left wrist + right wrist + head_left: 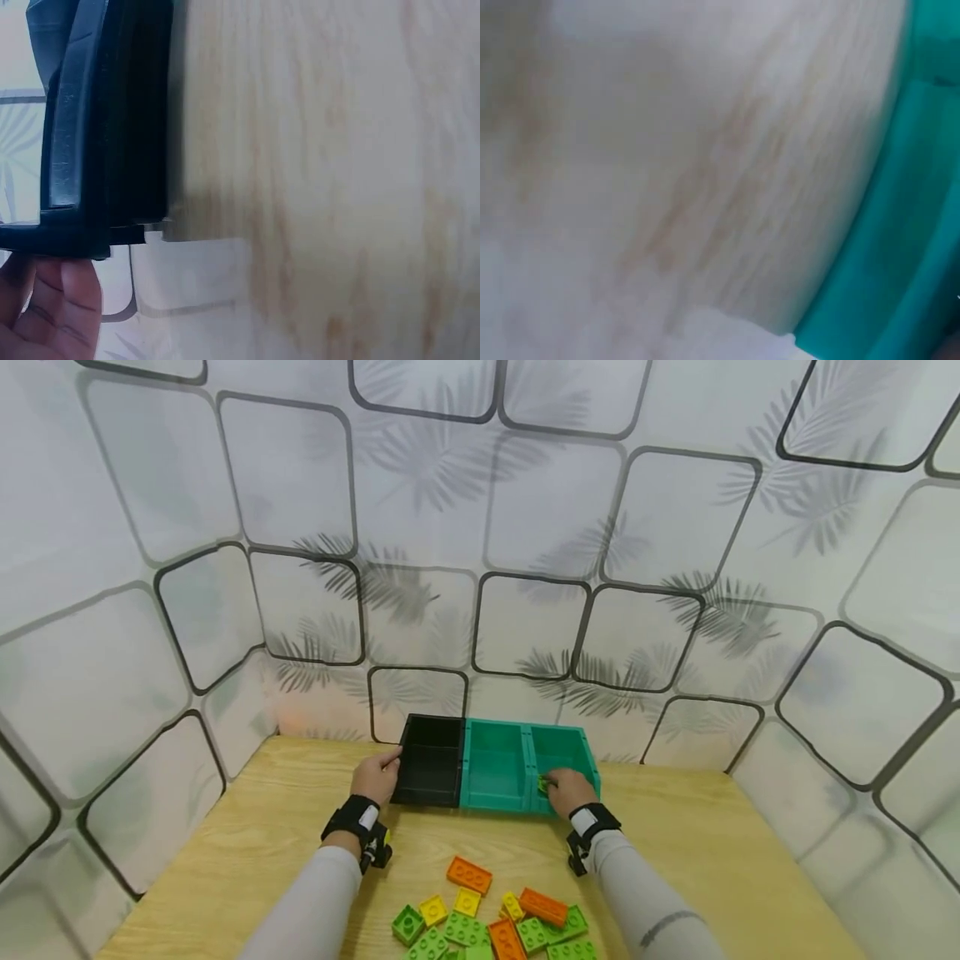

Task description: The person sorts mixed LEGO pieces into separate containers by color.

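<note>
My left hand (375,777) is at the left side of a black bin (427,768), its fingers (79,289) touching the bin's outer edge in the left wrist view. Over the front of the right-hand teal bin (562,745), my right hand (572,792) pinches a small green toy brick (543,784), partly hidden by the fingers. Another teal bin (495,768) stands between these two, all in one row. The right wrist view shows mostly the teal bin's outer wall (885,262) and the table; the brick is out of sight there.
Several loose bricks lie on the wooden table (247,843) near me: an orange brick (469,874), a yellow brick (467,902), a dark green brick (408,924) and light green bricks (467,930). A patterned cloth wall (420,627) rises behind the bins.
</note>
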Demonstrator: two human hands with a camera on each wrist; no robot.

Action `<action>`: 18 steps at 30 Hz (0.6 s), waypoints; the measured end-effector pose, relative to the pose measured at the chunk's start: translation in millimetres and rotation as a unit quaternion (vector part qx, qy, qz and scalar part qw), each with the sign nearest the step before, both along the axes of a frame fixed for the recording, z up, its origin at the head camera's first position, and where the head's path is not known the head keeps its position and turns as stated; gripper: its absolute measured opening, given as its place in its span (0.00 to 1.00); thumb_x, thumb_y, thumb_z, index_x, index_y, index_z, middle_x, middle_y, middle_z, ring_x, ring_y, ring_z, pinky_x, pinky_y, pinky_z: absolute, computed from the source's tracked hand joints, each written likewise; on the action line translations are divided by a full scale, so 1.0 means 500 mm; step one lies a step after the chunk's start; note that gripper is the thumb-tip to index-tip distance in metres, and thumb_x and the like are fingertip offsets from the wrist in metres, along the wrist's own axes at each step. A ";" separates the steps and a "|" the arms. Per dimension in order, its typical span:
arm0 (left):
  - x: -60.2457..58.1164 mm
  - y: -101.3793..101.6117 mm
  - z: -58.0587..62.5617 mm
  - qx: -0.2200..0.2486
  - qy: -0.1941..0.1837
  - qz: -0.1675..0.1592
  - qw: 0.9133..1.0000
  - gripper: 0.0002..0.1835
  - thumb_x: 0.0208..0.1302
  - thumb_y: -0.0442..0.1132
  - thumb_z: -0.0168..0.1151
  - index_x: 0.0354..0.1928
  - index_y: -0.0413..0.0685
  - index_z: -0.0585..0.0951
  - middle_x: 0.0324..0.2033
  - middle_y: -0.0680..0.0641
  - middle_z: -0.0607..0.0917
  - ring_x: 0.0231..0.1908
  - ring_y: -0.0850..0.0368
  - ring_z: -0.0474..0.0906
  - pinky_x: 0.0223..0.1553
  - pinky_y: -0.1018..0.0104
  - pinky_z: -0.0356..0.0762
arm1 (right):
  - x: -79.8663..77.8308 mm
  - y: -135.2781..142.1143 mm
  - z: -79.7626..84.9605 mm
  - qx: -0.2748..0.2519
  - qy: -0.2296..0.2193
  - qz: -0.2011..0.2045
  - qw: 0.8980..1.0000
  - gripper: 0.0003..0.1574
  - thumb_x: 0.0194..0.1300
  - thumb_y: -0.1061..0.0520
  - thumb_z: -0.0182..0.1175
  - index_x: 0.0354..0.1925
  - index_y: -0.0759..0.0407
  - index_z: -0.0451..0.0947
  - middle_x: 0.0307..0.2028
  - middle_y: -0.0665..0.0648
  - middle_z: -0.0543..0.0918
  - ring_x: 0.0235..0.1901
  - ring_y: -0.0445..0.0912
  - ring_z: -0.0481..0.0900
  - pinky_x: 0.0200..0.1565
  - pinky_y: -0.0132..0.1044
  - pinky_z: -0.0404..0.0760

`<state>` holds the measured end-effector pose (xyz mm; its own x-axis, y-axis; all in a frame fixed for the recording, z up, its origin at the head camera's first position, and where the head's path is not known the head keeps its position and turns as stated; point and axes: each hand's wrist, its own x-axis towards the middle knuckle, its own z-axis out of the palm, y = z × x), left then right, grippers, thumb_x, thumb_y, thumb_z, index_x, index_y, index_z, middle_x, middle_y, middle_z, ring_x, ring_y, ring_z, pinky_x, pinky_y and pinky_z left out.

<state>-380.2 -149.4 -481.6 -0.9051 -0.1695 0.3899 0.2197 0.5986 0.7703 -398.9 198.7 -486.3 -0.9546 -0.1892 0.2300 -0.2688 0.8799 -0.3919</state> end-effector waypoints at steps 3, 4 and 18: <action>0.002 0.002 0.002 0.004 -0.012 0.007 1.000 0.16 0.68 0.32 0.56 0.55 0.39 0.82 0.51 0.35 0.82 0.46 0.37 0.81 0.36 0.54 0.75 | 0.009 0.004 0.005 -0.002 0.029 0.020 0.999 0.14 0.68 0.63 0.57 0.49 0.63 0.83 0.49 0.63 0.83 0.51 0.59 0.80 0.51 0.53 0.77; 0.001 0.003 0.003 0.005 -0.015 0.008 1.000 0.16 0.68 0.32 0.56 0.56 0.39 0.82 0.51 0.36 0.82 0.45 0.37 0.81 0.34 0.56 0.72 | 0.013 0.006 0.009 -0.005 0.041 0.027 0.999 0.14 0.67 0.63 0.57 0.48 0.63 0.84 0.49 0.63 0.83 0.51 0.59 0.80 0.51 0.53 0.77; -0.009 0.000 0.000 0.001 -0.024 0.006 1.000 0.17 0.69 0.34 0.54 0.57 0.40 0.80 0.51 0.34 0.81 0.31 0.40 0.78 0.28 0.59 0.66 | 0.197 0.025 0.035 0.032 -0.051 0.215 0.975 0.19 0.71 0.45 0.57 0.50 0.54 0.84 0.37 0.46 0.84 0.27 0.33 0.74 0.30 0.31 0.75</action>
